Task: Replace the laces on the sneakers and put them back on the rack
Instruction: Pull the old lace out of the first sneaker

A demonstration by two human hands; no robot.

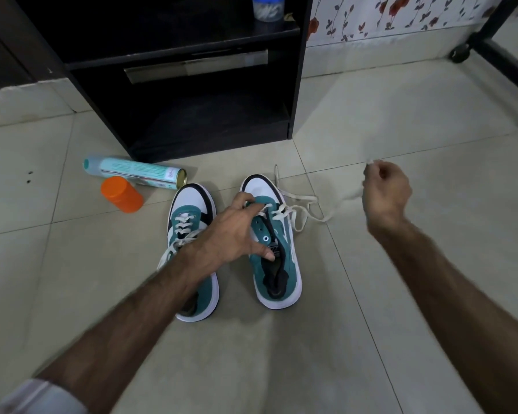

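While the head view looks down at the floor, the left hand (pixel 237 231) rests spread on the right sneaker (pixel 274 243), fingers relaxed, steadying it beside the left sneaker (pixel 192 249), which is laced. The right hand (pixel 386 192) holds its grip pinched on the end of the white lace (pixel 299 210), drawn out sideways. If the steadying hand slips, the pull would likely drag the shoe along; a snagged lace could jam at an eyelet. The rack (pixel 192 85) stands just behind.
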